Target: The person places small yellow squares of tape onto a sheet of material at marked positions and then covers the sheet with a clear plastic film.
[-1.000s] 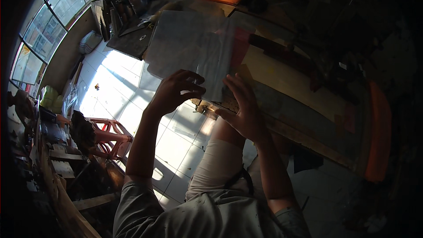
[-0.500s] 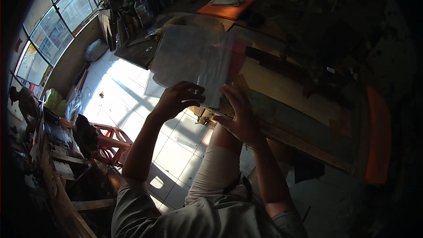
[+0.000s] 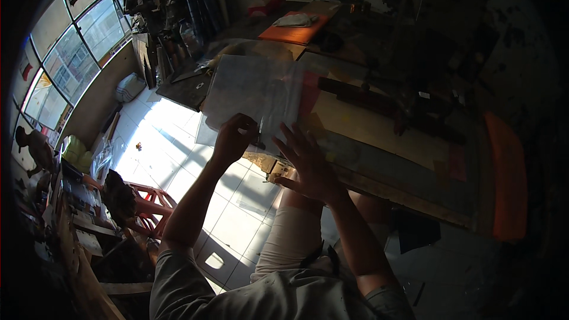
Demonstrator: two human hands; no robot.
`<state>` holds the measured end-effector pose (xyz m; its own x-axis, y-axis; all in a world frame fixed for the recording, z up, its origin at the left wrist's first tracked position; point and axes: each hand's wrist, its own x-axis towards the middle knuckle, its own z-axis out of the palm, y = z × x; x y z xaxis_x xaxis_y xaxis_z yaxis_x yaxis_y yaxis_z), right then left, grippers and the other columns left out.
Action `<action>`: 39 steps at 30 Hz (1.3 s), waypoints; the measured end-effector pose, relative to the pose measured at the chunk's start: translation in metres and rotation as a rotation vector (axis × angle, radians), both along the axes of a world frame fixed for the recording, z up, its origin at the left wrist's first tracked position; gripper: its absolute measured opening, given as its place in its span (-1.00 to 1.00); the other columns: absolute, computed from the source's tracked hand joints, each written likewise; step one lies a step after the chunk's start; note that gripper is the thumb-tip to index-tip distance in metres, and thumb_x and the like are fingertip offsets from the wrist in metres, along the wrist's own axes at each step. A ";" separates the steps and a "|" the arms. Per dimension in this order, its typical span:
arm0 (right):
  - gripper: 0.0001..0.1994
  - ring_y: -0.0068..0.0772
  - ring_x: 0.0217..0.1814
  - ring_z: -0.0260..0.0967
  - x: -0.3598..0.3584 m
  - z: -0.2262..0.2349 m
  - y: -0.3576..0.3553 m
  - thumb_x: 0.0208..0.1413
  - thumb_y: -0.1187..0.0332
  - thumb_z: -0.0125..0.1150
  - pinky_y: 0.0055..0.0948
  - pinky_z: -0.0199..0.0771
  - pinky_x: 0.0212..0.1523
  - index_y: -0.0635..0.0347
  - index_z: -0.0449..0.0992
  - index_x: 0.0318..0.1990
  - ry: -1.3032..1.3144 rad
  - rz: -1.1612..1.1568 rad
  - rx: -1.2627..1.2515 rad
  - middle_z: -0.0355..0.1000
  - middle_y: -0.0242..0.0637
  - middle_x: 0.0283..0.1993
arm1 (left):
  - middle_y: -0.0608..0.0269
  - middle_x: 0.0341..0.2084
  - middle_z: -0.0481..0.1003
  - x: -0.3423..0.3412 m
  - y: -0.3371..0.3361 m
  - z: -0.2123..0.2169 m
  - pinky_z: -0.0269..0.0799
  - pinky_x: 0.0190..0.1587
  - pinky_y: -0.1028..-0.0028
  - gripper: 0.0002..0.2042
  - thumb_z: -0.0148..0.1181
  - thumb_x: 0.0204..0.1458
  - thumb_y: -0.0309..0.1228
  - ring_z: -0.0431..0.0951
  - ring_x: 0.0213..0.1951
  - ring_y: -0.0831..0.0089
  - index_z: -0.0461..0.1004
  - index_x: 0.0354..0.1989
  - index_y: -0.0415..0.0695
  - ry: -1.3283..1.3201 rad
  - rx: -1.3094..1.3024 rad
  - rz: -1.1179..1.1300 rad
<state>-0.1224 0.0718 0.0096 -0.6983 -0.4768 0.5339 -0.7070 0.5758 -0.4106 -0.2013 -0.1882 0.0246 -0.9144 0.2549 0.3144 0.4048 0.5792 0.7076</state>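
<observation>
The left hand's (image 3: 231, 140) fingers had just curled closer together, possibly grasping something unseen, and the right hand's (image 3: 312, 172) had spread, released, so the work still centred on the translucent sheet's (image 3: 243, 86) near end, on the desk (image 3: 388, 189)

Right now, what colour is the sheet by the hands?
The sheet is cloudy grey; head view.
</observation>
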 end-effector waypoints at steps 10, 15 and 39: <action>-0.07 -0.10 0.74 -0.08 -0.005 -0.014 -0.007 0.12 -0.13 0.45 0.14 -0.06 0.65 0.06 0.23 0.56 -0.017 -0.061 0.259 0.03 -0.19 0.69 | 0.02 0.26 0.50 -0.110 -0.166 0.089 0.58 0.14 0.36 -0.70 -0.04 0.48 -0.35 0.59 0.23 0.26 0.37 0.24 -0.26 0.343 0.565 0.098; -0.09 -0.06 0.73 -0.07 -0.003 -0.016 -0.011 0.10 -0.15 0.47 0.19 -0.09 0.66 0.07 0.27 0.53 -0.013 -0.049 0.195 0.03 -0.19 0.68 | 0.12 0.15 0.46 -0.057 -0.225 0.212 0.52 0.20 0.24 -0.65 0.02 0.47 -0.36 0.56 0.15 0.36 0.40 0.30 -0.30 0.777 0.517 0.343; -0.35 -0.11 -0.12 0.73 0.252 -0.025 0.182 0.43 0.26 0.22 -0.35 0.71 -0.25 0.32 0.10 0.51 -0.773 -0.606 -1.245 0.67 0.07 -0.02 | 0.11 0.55 0.21 0.139 0.166 -0.026 -0.11 0.60 -0.20 -0.36 0.40 0.18 -0.10 0.11 0.59 0.06 0.40 0.42 0.03 0.254 -0.312 -0.578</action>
